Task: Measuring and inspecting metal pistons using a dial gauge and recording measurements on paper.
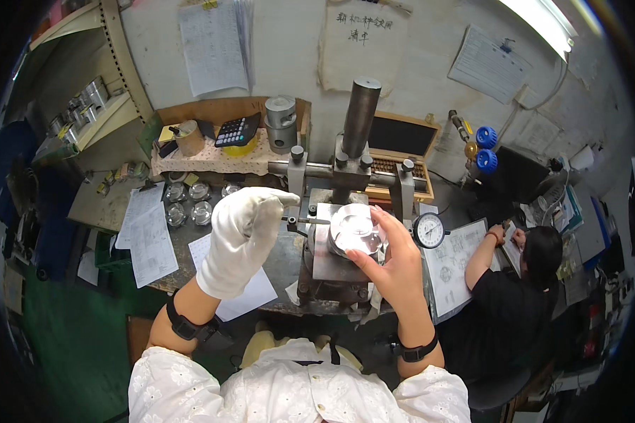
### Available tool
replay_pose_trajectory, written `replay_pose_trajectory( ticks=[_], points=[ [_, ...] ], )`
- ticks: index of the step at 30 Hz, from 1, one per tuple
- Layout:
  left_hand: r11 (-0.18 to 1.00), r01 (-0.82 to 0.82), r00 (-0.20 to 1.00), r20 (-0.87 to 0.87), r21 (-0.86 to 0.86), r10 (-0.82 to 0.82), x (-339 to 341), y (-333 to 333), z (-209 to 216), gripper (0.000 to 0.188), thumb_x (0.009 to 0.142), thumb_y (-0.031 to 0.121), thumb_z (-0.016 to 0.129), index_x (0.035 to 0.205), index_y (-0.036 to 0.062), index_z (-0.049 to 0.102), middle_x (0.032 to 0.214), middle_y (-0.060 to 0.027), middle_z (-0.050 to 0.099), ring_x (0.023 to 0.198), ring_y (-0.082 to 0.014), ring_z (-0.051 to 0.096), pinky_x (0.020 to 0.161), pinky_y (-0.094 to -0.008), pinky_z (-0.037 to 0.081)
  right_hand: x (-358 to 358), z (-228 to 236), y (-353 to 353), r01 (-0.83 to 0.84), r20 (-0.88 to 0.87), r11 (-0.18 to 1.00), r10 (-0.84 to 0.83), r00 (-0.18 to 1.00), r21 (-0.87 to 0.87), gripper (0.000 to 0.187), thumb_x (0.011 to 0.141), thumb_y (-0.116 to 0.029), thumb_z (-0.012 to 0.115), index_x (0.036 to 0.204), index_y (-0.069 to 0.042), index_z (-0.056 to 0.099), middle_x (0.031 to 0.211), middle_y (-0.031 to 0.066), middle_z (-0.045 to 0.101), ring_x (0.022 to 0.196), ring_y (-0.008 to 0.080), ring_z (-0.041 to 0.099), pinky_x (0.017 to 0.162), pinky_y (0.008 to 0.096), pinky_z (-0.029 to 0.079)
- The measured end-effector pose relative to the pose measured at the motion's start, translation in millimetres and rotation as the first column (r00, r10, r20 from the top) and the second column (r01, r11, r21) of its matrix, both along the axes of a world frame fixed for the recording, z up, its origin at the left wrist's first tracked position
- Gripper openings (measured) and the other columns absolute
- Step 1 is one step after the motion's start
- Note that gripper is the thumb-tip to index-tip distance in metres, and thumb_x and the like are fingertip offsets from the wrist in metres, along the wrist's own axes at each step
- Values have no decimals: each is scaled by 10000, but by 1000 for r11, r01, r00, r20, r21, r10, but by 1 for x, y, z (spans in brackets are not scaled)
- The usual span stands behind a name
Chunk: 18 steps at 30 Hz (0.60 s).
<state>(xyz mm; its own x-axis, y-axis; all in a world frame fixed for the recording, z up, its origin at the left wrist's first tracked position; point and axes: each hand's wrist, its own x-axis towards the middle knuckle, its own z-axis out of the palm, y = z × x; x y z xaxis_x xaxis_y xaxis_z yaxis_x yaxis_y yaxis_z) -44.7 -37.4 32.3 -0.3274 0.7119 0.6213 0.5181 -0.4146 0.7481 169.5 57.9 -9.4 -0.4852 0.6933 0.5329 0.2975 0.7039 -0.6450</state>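
Note:
My right hand point(396, 262), bare, has its thumb and fingers around the side of a shiny round metal part point(354, 229), which looks like a piston. That part rests on the flat metal plate point(331, 267) of a bench measuring stand point(360, 120) with a thick upright post. At its left, my left hand point(241, 240) wears a white glove, with the fingers bent inward. Its fingertips are beside a thin metal rod point(310, 221) that points at the round part; what they hold, if anything, is hidden. A dial gauge point(429, 230) sits just right of my right hand.
Several similar metal parts point(201, 213) stand on the bench at left, near paper sheets point(152, 243). Behind are a calculator point(238, 131), a metal cylinder point(281, 123) and a wooden gauge box point(402, 151). A person in black point(511, 303) writes at the right, by drawings point(453, 271).

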Motion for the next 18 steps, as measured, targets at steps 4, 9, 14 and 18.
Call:
replay_pose_trajectory(
  ticks=[4,9,14,18],
  points=[
    [999,24,995,-101,-32,-27,0,5,-5,182,873,135,548,902,-4,661,682,-74,587,594,-161,517,582,-279,425,0,-5,4,22,-14,986,-20,1000,166,577,752,-261,768,1233,-27,550,1220,195,562,937,263,634,793,329,513],
    [1000,4,963,-270,-2,-4,3,14,-8,186,841,171,600,916,16,671,690,-84,613,609,-211,580,664,-317,471,11,-17,-6,167,-228,983,-146,963,74,419,833,-183,708,1201,-21,589,988,80,600,526,38,359,450,205,330],
    [998,-67,815,-577,11,61,22,27,-13,384,784,327,682,999,10,659,897,-140,672,850,-292,637,937,-445,421,8,-30,-19,96,-205,968,-145,968,-233,520,846,-232,696,1281,-3,524,661,18,576,484,53,432,475,207,369],
    [991,-135,744,-663,-25,84,33,31,-24,550,669,404,754,1039,9,653,967,-156,665,961,-300,617,967,-451,405,1,-41,-21,76,-215,967,-130,968,-244,611,857,-256,685,1348,14,442,578,27,556,489,64,477,496,214,403]
  ],
)
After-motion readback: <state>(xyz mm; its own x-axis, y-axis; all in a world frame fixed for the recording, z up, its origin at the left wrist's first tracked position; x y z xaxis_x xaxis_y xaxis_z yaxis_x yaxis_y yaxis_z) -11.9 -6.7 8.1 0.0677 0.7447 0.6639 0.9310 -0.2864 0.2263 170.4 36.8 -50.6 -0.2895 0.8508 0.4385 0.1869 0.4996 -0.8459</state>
